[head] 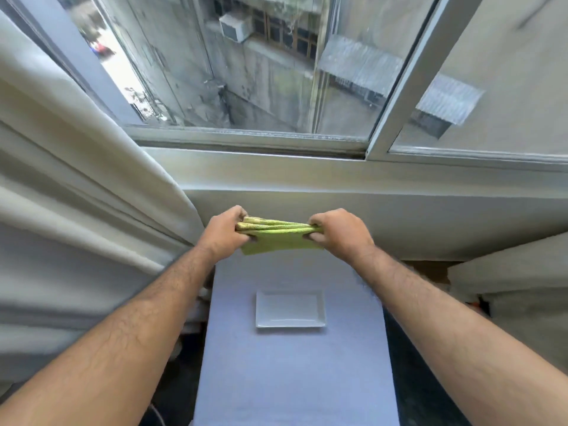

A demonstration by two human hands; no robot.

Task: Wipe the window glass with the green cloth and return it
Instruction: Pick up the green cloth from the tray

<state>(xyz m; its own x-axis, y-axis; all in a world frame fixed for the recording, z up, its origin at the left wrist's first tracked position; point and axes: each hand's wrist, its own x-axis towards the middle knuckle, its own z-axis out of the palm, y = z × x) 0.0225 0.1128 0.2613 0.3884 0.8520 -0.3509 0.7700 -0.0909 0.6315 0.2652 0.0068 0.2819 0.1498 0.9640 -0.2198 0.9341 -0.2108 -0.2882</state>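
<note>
Here both hands (pixel 278 232) pinch green cloth (pixel 281 239) edges.

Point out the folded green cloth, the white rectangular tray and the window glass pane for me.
Folded green cloth (pixel 281 238): head view, on its flat lower layer between the hands.
White rectangular tray (pixel 289 309): head view, on its bare middle.
Window glass pane (pixel 261 78): head view, on the centre of the left pane.

Both hands, the left hand (pixel 222 233) and the right hand (pixel 339 233), pinch the cloth (pixel 278 238) at mid-frame, with open air above up to the window glass (pixel 261 81). A curtain (pixel 76 179) crowds the left side. Below, the table (pixel 292 379) is bare around a white tray (pixel 290 309). A frame bar (pixel 408 72) splits the panes at upper right.
</note>
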